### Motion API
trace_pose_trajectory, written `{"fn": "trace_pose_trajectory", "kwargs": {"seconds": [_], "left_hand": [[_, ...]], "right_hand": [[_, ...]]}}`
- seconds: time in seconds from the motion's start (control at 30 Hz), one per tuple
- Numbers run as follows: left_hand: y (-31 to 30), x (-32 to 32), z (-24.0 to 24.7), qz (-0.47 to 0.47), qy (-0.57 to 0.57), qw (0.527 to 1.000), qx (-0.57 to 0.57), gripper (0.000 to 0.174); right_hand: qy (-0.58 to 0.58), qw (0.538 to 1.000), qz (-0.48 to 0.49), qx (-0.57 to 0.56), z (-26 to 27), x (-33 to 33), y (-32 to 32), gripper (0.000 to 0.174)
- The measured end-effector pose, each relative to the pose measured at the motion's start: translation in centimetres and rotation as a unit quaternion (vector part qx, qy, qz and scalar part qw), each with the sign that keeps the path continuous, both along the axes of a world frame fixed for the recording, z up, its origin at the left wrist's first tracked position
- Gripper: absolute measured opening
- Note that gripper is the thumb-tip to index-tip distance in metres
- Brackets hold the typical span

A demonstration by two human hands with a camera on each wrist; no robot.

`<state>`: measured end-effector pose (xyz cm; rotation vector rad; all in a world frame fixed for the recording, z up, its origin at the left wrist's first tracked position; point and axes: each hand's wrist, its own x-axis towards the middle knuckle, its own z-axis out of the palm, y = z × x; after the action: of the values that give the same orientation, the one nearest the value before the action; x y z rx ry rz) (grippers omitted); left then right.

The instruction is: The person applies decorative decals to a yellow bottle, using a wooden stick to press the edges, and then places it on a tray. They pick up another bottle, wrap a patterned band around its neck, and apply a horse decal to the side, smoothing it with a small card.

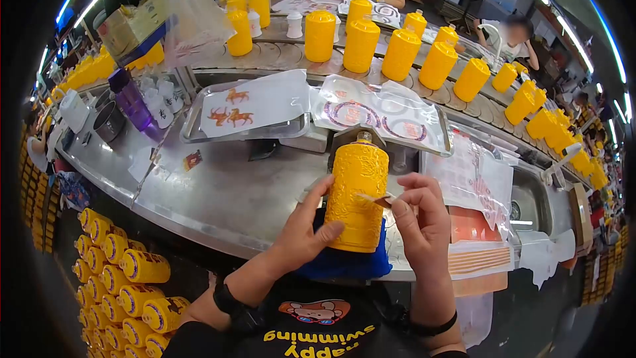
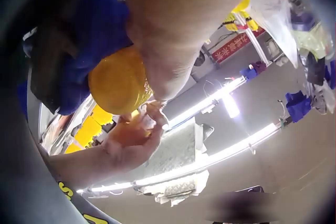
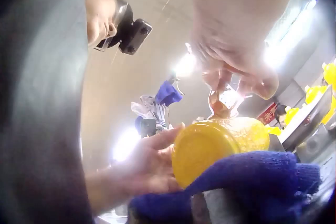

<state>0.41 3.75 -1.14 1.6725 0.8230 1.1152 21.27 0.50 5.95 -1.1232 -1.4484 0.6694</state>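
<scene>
A yellow embossed bottle (image 1: 361,176) lies tilted over a blue cloth (image 1: 381,262), its base toward the person. My left hand (image 1: 299,232) holds it from the left, thumb on the front face and fingers along the side. Between thumb and fingers, my right hand (image 1: 424,222) pinches a small thin brown-and-white piece (image 1: 384,201) against the bottle's right side. In the right wrist view, that piece (image 3: 223,103) hangs from the fingertips down onto the bottle (image 3: 205,148). The left wrist view shows the round yellow base (image 2: 118,79) beside the blue cloth (image 2: 97,29).
Trays with a horse-figure sheet (image 1: 232,109) and a ring-pattern sheet (image 1: 371,113) stand behind the bottle. Beyond them, yellow bottles (image 1: 320,36) line a conveyor (image 1: 285,53). A purple flask (image 1: 132,103) is at left, a sink (image 1: 530,205) at right. Stacked bottles (image 1: 142,266) fill the lower left.
</scene>
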Motion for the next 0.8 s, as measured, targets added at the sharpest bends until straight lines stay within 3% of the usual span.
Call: {"fn": "trace_pose_trajectory", "kwargs": {"seconds": [0.1, 0.3, 0.43, 0.6, 0.7, 0.8], "left_hand": [[1.3, 0.1, 0.2, -0.029, -0.088, 0.994, -0.055, 0.079], [2.7, 0.8, 2.1, 0.015, -0.009, 1.000, 0.008, 0.061], [4.0, 2.3, 1.0, 0.066, -0.049, 0.997, -0.013, 0.053], [4.3, 2.2, 0.1, 0.016, -0.150, 0.986, -0.075, 0.057], [3.4, 1.9, 0.1, 0.034, -0.056, 0.998, -0.014, 0.062], [4.4, 1.8, -0.1, 0.034, -0.088, 0.995, -0.032, 0.063]], "right_hand": [[0.101, 0.993, 0.061, -0.008, 2.5, -2.2, 0.7, 0.007], [-0.105, 0.993, -0.030, 0.040, -1.6, -1.7, 3.1, 0.008], [-0.155, 0.984, -0.059, 0.058, -2.7, -1.3, 3.0, 0.007], [-0.095, 0.994, -0.046, 0.026, -3.0, -0.9, 3.2, 0.009], [-0.033, 0.999, -0.037, -0.007, -2.6, -1.3, 3.0, 0.013], [-0.044, 0.999, -0.030, -0.004, -2.5, -1.4, 3.1, 0.014]]}}
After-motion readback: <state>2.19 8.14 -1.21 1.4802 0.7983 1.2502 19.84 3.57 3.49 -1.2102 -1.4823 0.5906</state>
